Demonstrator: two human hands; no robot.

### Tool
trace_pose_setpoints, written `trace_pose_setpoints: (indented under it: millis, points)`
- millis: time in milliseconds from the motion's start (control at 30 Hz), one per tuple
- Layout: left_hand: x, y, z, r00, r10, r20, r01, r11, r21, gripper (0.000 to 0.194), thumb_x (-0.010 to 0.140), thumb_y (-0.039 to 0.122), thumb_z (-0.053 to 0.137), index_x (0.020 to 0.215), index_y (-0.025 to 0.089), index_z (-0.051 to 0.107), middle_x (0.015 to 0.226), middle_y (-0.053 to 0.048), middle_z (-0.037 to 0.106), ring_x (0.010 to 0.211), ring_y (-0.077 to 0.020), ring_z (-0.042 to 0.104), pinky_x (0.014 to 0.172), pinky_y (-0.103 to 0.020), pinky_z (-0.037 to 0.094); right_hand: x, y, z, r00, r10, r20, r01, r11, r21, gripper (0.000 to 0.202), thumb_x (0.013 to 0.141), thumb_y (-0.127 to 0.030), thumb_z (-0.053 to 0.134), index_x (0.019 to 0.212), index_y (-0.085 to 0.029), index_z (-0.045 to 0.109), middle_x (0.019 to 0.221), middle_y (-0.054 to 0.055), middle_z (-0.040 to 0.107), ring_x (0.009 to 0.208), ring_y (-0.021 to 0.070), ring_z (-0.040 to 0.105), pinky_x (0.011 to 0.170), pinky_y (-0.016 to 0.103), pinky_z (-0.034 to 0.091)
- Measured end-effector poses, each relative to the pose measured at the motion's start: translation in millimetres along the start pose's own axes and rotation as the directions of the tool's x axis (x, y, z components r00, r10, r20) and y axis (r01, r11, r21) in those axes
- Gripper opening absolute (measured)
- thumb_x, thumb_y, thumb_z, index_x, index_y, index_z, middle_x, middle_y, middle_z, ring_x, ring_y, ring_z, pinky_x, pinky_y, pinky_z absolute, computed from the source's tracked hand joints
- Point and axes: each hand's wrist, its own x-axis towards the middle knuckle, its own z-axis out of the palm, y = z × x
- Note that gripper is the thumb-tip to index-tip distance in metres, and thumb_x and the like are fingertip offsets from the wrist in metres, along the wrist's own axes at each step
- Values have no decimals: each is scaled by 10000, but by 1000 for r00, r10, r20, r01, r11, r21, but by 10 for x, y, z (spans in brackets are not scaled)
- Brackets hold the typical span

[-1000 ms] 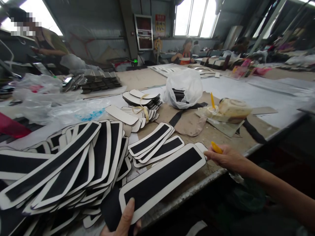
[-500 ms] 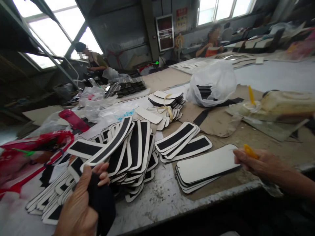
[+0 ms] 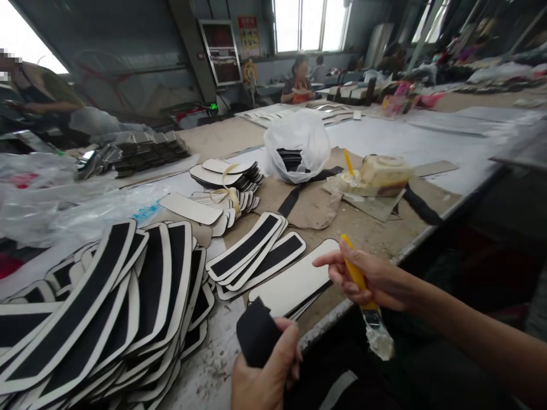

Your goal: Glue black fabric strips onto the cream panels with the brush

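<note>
My left hand (image 3: 273, 364) grips a black strip piece (image 3: 257, 333) between thumb and fingers, at the near end of a small stack of white curved panels (image 3: 294, 279). My right hand (image 3: 363, 276) is closed around a yellow-handled brush (image 3: 354, 267). Its bristle end points down past the table edge and is coated in whitish paste. The right index finger reaches to the far right end of the top white panel; whether it presses on it I cannot tell. Beyond that stack lie a few white panels with black strips on them (image 3: 245, 245).
A large pile of black-and-white panels (image 3: 158, 296) fills the left. Behind are bundled white panels (image 3: 231, 173), a plastic bag (image 3: 299, 142) with dark pieces, and a yellowed plastic container (image 3: 387, 173) beside another yellow handle (image 3: 348, 162). Other people are in the background. The table edge (image 3: 329, 324) runs diagonally.
The view has swung to the right. My left hand, with the black piece, has moved from the large pile to the white stack. The brush in my right hand now shows more fully.
</note>
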Motion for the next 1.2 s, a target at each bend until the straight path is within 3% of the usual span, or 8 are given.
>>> trace_pose_setpoints:
  millis: [133,200,267,533,767,1000,1133,1200]
  points:
    - [1,70,473,971,13,238,9,996,-89,320,604,354,781,826,139,697,505,12,588,428,-89,485,470,-196,412,-69,66,116,1000,9,4,-8,994,-111,494,834,-587,482,1051,-164,616,616,-31,484,405,27,296,315,116,210]
    - [-10,80,620,943,31,330,12,992,-127,245,659,302,741,839,141,703,560,-4,623,472,-93,513,507,-195,420,-99,102,172,1000,-7,19,11,979,-204,556,812,-621,486,1112,-162,583,597,-41,481,391,24,302,317,120,217]
    - [-21,73,690,935,58,349,-11,991,-137,167,688,275,713,777,135,695,597,-13,631,515,-100,531,522,-192,412,-125,131,197,1000,-8,17,12,965,-263,612,799,-643,482,1171,-161,542,555,-60,451,376,24,302,320,122,221]
    - [36,-57,456,993,86,81,-89,995,37,272,663,368,735,642,146,579,460,72,445,430,-50,366,448,-169,311,-189,78,62,1000,-2,-14,0,993,-121,487,839,-591,469,1053,-169,588,607,-50,434,407,24,251,311,111,191]
    - [-64,-204,601,983,121,137,-116,992,-43,208,682,329,720,757,140,671,658,-29,659,592,-145,578,611,-243,464,-211,123,108,997,2,77,5,996,-92,488,856,-596,422,1064,-181,574,610,-47,445,399,29,266,309,117,202]
    - [-112,-210,653,977,212,15,-212,977,-2,159,637,302,714,611,171,628,548,10,586,529,-143,549,555,-242,450,-238,121,133,993,-5,122,20,993,-119,480,828,-586,493,1064,-174,563,613,-51,468,391,18,286,325,121,221]
    - [-32,-257,586,984,128,-125,-119,990,71,190,604,306,712,594,148,606,464,44,489,445,-97,436,485,-220,386,-256,101,83,998,8,59,-3,995,-95,437,862,-547,470,1057,-168,572,609,-53,457,400,16,288,319,108,206]
    - [1,-268,551,990,72,-118,-68,997,35,240,639,347,695,585,147,575,411,64,417,404,-76,358,441,-208,330,-271,92,55,999,17,44,-13,996,-90,421,861,-540,479,1031,-167,576,598,-60,451,389,9,277,314,102,197]
